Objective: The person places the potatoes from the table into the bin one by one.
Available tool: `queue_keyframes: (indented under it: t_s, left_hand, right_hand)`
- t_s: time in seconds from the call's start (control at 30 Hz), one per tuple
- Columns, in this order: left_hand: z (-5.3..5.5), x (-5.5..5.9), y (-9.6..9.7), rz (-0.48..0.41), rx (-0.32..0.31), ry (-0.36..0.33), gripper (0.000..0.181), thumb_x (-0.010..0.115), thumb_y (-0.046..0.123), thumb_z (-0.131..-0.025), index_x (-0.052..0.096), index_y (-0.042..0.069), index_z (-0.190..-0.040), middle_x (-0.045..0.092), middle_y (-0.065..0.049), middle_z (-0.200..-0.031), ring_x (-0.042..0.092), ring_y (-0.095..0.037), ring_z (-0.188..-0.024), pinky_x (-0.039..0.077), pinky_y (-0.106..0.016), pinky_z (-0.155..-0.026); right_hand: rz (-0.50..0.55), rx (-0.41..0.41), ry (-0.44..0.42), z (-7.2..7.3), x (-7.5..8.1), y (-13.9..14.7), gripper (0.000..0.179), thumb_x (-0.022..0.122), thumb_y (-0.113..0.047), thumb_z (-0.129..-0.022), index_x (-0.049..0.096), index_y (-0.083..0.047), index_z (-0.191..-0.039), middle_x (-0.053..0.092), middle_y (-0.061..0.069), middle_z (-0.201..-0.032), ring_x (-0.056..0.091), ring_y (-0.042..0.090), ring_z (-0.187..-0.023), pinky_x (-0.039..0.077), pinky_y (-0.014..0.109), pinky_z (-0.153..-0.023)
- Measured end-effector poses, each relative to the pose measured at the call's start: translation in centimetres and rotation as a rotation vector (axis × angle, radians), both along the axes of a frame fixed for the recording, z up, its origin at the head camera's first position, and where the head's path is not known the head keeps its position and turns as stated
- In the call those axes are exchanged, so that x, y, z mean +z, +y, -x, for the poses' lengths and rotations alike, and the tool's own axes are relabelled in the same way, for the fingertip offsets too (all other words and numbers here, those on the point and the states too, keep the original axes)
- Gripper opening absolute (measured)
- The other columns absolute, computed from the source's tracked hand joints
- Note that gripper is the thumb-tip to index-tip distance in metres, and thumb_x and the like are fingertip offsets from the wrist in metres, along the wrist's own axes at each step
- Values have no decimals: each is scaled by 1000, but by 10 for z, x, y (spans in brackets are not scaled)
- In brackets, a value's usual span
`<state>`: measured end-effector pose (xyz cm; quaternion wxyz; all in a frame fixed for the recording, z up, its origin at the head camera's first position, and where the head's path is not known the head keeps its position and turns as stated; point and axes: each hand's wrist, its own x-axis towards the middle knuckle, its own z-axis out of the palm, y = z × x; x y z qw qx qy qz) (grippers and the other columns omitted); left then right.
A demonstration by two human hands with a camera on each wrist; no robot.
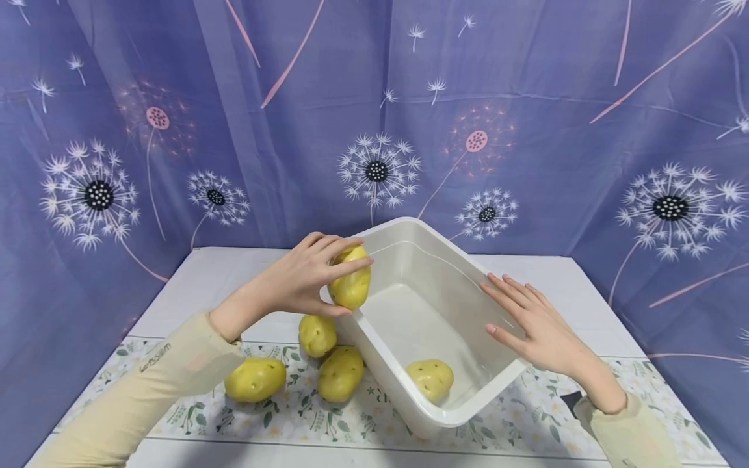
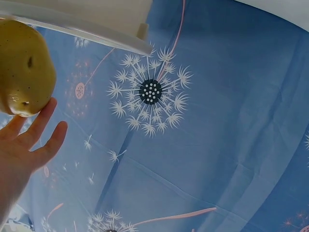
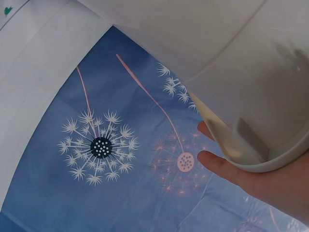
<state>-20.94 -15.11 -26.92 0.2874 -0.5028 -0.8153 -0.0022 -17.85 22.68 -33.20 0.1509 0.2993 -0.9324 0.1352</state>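
My left hand (image 1: 307, 276) grips a yellow potato (image 1: 351, 286) between thumb and fingers at the left rim of a white plastic tub (image 1: 468, 411). In the left wrist view the potato (image 2: 24, 67) shows close up, with fingertips against its end and the tub's rim above it. One potato (image 1: 431, 379) lies inside the tub at the near end. My right hand (image 1: 535, 322) rests on the tub's right rim with its fingers extended. The right wrist view has the fingers (image 3: 224, 166) against the tub wall (image 3: 231, 67).
Left of the tub, three potatoes lie on the table: one by its wall (image 1: 318, 336), one nearer me (image 1: 341, 374) and one farther left (image 1: 255, 379). A floral runner (image 1: 292, 426) crosses the white table (image 1: 246, 260). A purple dandelion-print curtain (image 1: 304, 162) hangs behind.
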Motion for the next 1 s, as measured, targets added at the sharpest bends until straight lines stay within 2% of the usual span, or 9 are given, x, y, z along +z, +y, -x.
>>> queue_keyframes:
  t_s: [0.67, 1.0]
  left_hand:
    - [14, 8, 14, 56, 29, 7, 76, 64, 58, -67, 47, 18, -129, 47, -13, -130, 49, -26, -105, 39, -42, -84]
    - [20, 9, 22, 72, 42, -7, 73, 63, 57, -68, 47, 19, -128, 46, -12, -130, 49, -26, -106, 39, -42, -84]
  right_hand:
    - [1, -1, -2, 0, 0, -1, 61, 57, -33, -84, 35, -15, -138, 28, 6, -146, 23, 30, -135, 13, 47, -109]
    - [-1, 0, 5, 0, -1, 0, 61, 57, -33, -84, 35, -15, -138, 28, 5, -146, 23, 29, -135, 9, 42, -112]
